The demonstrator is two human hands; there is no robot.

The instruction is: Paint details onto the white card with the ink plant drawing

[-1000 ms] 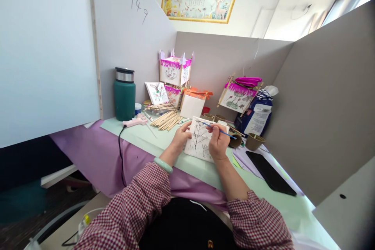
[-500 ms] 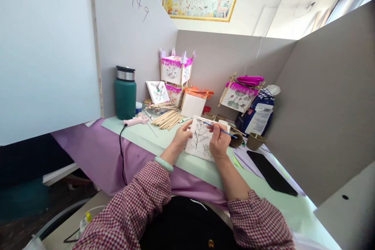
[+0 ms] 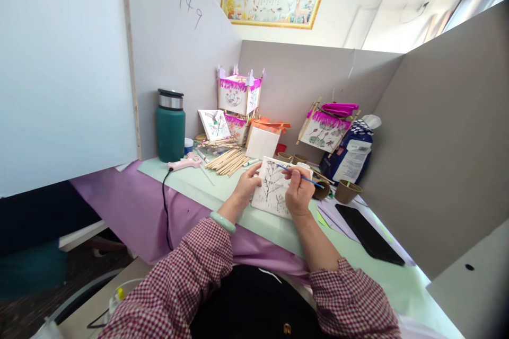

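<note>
A white square panel (image 3: 264, 202) painted with dark branches and small plants is tilted up over the table's front part. At its left edge, my left hand (image 3: 245, 189) grips it, thumb on the front face. My right hand (image 3: 299, 193) is closed around a thin blue paintbrush (image 3: 305, 177), whose tip lies over the upper part of the painted branches. Whether the tip touches the surface I cannot tell. Just behind the panel lie a bundle of thin wooden sticks (image 3: 227, 162) and a blank white panel (image 3: 262, 143) with orange trim.
A green bottle (image 3: 170, 130) and a pink glue gun (image 3: 185, 163) with a black cord are on the left. Paper lanterns (image 3: 238, 95) stand at the back. On the right are brown cups (image 3: 347, 191), a blue bag (image 3: 352, 156) and a black phone (image 3: 369, 233). Grey partitions (image 3: 318, 71) enclose the table.
Almost nothing differs. The brush and my right hand have shifted very slightly to the right; my left hand keeps its grip on the panel.
</note>
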